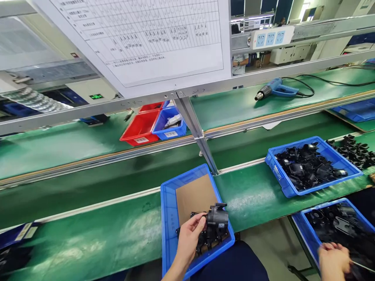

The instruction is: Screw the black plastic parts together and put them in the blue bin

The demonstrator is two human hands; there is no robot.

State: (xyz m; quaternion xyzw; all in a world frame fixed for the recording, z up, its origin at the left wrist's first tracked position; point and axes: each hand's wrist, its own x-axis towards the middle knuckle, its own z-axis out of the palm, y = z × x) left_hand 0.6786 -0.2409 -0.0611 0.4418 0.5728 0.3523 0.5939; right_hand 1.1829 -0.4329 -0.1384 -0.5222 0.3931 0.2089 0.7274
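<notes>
My left hand (189, 236) pinches a black plastic motor-like housing (218, 217) with a round body, holding it over the near end of a blue bin (169, 222). More black parts (208, 242) lie beneath it in that bin, beside a sheet of brown cardboard (195, 193). My right hand (334, 257) is at the lower right, fingers curled, at the near edge of another blue bin (310, 234) filled with black parts (344, 224). Whatever those fingers hold, if anything, is hidden. A thin pale cord or rod (363, 267) runs out beside the wrist.
A blue crate (281, 181) heaped with black parts stands right on the green bench (117, 234); loose black pieces (356, 150) lie beyond. The shelf carries a blue heat gun (275, 89), a red bin (140, 127) and a small blue bin (171, 125). A metal post (195, 130) rises behind.
</notes>
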